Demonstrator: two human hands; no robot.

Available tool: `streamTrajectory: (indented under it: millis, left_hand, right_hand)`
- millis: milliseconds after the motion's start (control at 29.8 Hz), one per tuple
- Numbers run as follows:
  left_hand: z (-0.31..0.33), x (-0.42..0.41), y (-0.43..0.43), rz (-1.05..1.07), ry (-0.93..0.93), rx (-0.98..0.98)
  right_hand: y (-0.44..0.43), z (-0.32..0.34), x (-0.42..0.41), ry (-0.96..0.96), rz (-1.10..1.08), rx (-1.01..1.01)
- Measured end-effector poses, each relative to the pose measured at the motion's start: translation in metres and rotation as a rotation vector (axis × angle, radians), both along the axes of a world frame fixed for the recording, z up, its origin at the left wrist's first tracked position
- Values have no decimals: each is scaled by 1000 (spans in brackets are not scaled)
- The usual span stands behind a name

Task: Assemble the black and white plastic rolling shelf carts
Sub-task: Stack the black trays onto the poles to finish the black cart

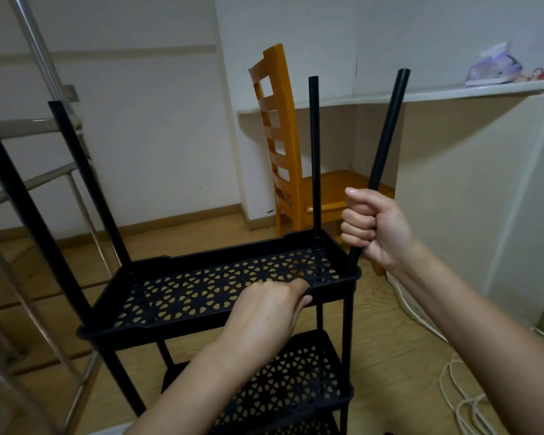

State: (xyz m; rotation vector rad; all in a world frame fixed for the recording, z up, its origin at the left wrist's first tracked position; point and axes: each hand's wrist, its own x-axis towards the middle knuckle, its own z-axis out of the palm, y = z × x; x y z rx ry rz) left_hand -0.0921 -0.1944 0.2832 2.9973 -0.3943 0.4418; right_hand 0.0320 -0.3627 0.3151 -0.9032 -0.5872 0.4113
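Forearms reach in from below. The left grip, a bare hand, clasps the near rim of the top tray, thumb above and fingers curled under. The right grip is fisted round a black pole whose foot meets the tray's near right corner. Its long axis tilts, the top leaning right. Three more poles rise from the tray: the far right pole upright, the far left pole and near left pole slanting leftward. The black cart stands on a wooden floor, with a second tray below and a third's edge beneath. Behind stand one wooden chair and a white tabletop carrying an iron. White cable lies at the right and a metal rack stands at the left.
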Motion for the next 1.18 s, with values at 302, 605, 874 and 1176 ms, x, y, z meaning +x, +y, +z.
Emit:
streamTrajectory:
  millis: [302, 605, 874, 1176]
  left_hand:
    - [1, 4, 1, 13, 23, -27]
    - [4, 9, 3, 52, 42, -83]
    - [8, 8, 5, 26, 103, -121]
    - [8, 9, 5, 36, 88, -117]
  right_hand:
    - [5, 5, -11, -125, -110, -106]
    - [27, -2, -41, -376, -511, -285]
    - [21, 6, -31, -229, -311, -319]
    - [30, 2, -36, -246, -459, -400]
